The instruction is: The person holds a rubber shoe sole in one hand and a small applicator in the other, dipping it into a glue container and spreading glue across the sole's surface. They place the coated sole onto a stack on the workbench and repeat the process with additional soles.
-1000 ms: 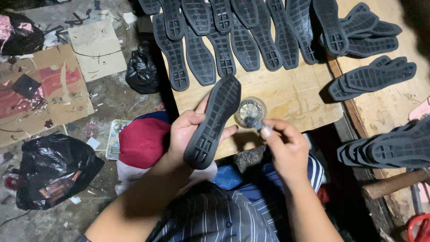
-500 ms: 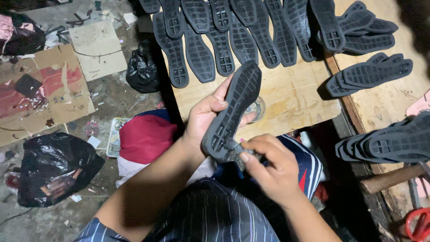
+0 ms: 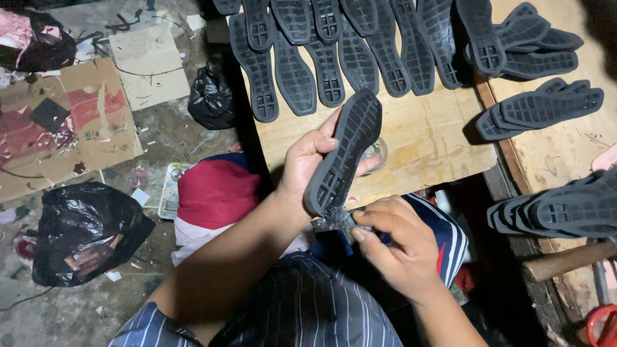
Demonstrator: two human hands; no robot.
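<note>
My left hand (image 3: 307, 168) grips a dark rubber shoe sole (image 3: 344, 151), holding it tilted with its treaded side up above the wooden board (image 3: 437, 148). My right hand (image 3: 397, 243) pinches a small brush-like tool (image 3: 335, 218) against the sole's near end, just under the heel. A small clear glass jar (image 3: 376, 154) stands on the board behind the sole, mostly hidden by it. Several more dark soles (image 3: 347, 51) lie in a row at the board's far edge.
More soles are stacked on the wooden bench at right (image 3: 546, 106) and lower right (image 3: 565, 209). Black plastic bags (image 3: 83, 231) (image 3: 212, 96) and cardboard sheets (image 3: 58, 128) lie on the dirty floor at left. A red and white cloth (image 3: 215, 193) sits by my knee.
My left hand raised the sole up from beside the jar and tilted it. My right hand left the jar and came down to the sole's near end with the brush.
</note>
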